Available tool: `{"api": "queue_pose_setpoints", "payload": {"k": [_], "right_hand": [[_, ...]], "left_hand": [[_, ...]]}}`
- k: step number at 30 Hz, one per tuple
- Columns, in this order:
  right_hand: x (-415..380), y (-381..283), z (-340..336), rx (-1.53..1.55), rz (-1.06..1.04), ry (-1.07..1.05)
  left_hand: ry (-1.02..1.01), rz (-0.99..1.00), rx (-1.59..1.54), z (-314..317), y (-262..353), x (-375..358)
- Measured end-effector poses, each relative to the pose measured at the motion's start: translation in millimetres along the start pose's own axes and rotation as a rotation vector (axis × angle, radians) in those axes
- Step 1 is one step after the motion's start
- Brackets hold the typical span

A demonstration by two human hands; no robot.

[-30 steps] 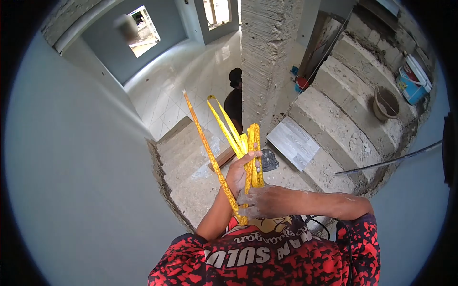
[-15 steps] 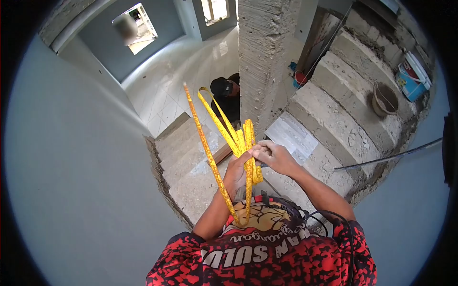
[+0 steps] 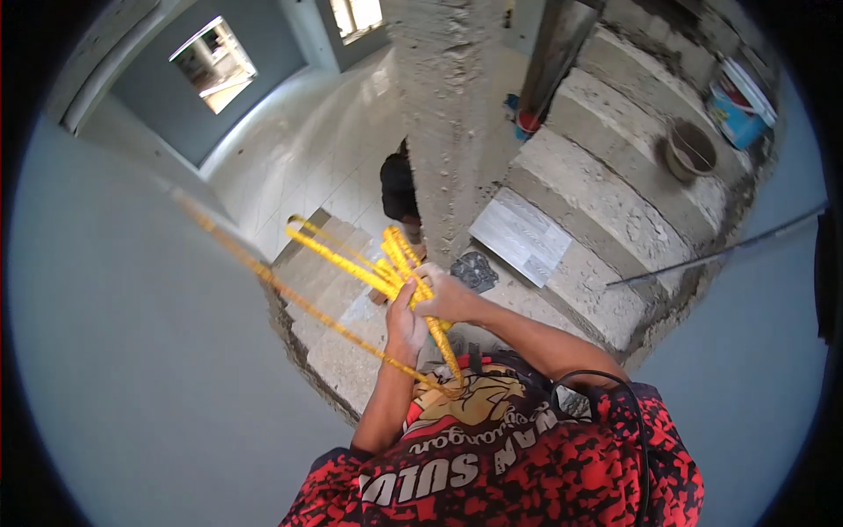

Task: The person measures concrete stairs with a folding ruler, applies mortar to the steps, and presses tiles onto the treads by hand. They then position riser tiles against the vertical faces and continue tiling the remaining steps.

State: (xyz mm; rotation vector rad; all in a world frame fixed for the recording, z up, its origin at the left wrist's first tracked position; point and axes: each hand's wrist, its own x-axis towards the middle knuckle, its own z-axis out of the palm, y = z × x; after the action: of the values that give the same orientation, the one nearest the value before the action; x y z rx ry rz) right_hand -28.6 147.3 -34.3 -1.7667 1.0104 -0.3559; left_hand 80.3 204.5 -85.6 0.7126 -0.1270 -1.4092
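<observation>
Both my hands are at the middle of the view, in front of my chest, closed on a long yellow measuring tape (image 3: 344, 266) bunched in several folds. My left hand (image 3: 405, 327) grips the bundle from the left, thumb up along it. From the right, my right hand (image 3: 445, 294) presses its fingers on the same folds, touching the left. One folded loop sticks out to the upper left. A free end, blurred, stretches far to the upper left, and a lower bend hangs down against my shirt. The fingertips behind the folds are hidden.
Rough concrete steps (image 3: 606, 180) curve up on the right, bearing a mortar bucket (image 3: 691, 151) and a blue paint bucket (image 3: 739, 110). A grey plank-pattern tile (image 3: 522, 235) lies on the landing. A person (image 3: 399, 189) is below, beside a rough pillar (image 3: 448, 132). A thin bar (image 3: 716, 249) juts in from the right.
My hands have moved left and slightly down with the tape. Its free end has swung out to the left. A dark plastic bag on the landing now shows. The person below has shifted partly behind the pillar.
</observation>
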Motion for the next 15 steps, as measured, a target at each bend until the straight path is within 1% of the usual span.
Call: {"api": "queue_pose_setpoints", "payload": {"k": [2,3,4,5,6,8,9,10,12,13,15], "right_hand": [[0,10,9,0.192,0.008,-0.003],[1,18,12,0.194,0.015,0.026],[4,26,16,0.203,0.011,-0.002],[6,34,20,0.215,0.006,-0.032],[5,35,20,0.224,0.011,-0.006],[3,38,19,0.213,0.029,-0.094],[-2,34,22,0.181,0.028,0.012],[-5,31,19,0.191,0.037,0.031],[-9,25,15,0.146,0.108,-0.018],[-8,34,26,0.145,0.012,0.104],[0,48,35,0.14,0.029,0.085]], "left_hand": [[-0.018,-0.016,0.033,-3,-3,0],[0.023,0.001,0.061,0,-6,-2],[0.064,0.019,0.089,2,-6,-3],[0.116,-0.023,0.116,3,-5,-6],[0.1,-0.04,0.13,2,-6,-7],[0.089,-0.038,0.121,-4,-8,-7],[0.105,-0.038,0.154,-5,-10,-7],[0.096,-0.056,0.166,-5,-12,-6],[0.075,-0.019,0.178,-4,-15,-8],[0.127,-0.042,0.175,-8,-16,-6],[0.133,-0.062,0.192,-11,-17,-5]]}}
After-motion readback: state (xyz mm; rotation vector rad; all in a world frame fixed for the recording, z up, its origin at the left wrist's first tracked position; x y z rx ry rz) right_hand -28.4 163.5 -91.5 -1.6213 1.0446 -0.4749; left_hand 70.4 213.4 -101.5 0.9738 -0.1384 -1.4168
